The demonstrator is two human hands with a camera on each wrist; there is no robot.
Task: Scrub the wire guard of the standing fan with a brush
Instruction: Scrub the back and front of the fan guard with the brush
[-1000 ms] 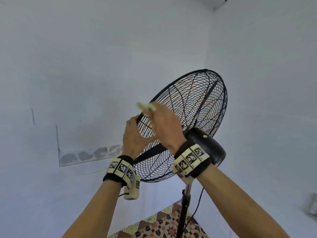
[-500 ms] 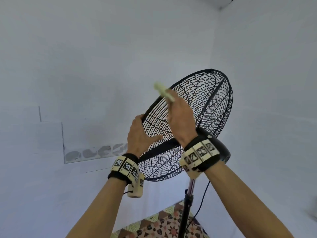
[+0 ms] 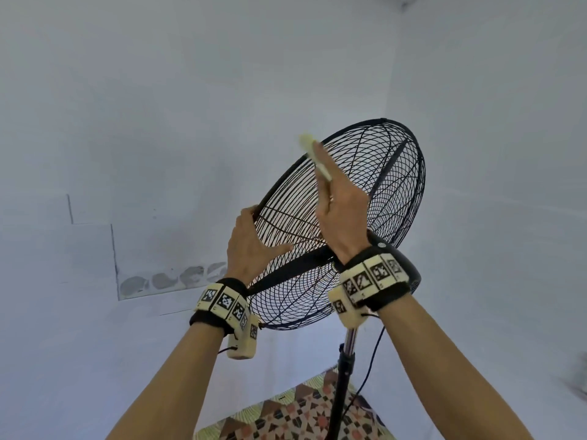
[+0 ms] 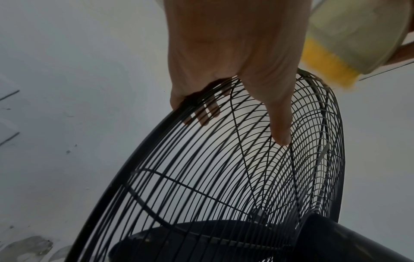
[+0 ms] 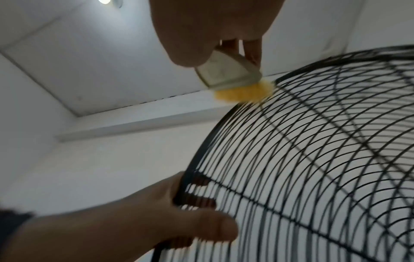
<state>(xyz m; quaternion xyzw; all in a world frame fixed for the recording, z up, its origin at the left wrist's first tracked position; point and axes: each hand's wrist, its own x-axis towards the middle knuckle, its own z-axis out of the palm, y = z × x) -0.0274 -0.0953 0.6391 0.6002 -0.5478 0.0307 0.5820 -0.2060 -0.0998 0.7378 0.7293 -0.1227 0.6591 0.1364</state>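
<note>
The black wire guard (image 3: 365, 201) of the standing fan tilts up in front of me, also seen in the left wrist view (image 4: 224, 177) and right wrist view (image 5: 313, 159). My left hand (image 3: 251, 239) grips the guard's left rim, fingers curled round the front, thumb lying on the rear wires (image 4: 280, 127). My right hand (image 3: 340, 204) holds a pale brush (image 3: 314, 157) with yellow bristles (image 5: 244, 93). The bristles press on the upper left rim of the guard.
The fan's black motor housing (image 3: 400, 268) sits behind my right wrist, above a chrome and black pole (image 3: 344, 376) with a hanging cord (image 3: 371, 360). A patterned mat (image 3: 295, 414) lies on the floor below. White walls surround the fan.
My right hand has swept the brush up along the guard's left rim, from near the left hand to the upper part. The left hand keeps its grip on the rim.
</note>
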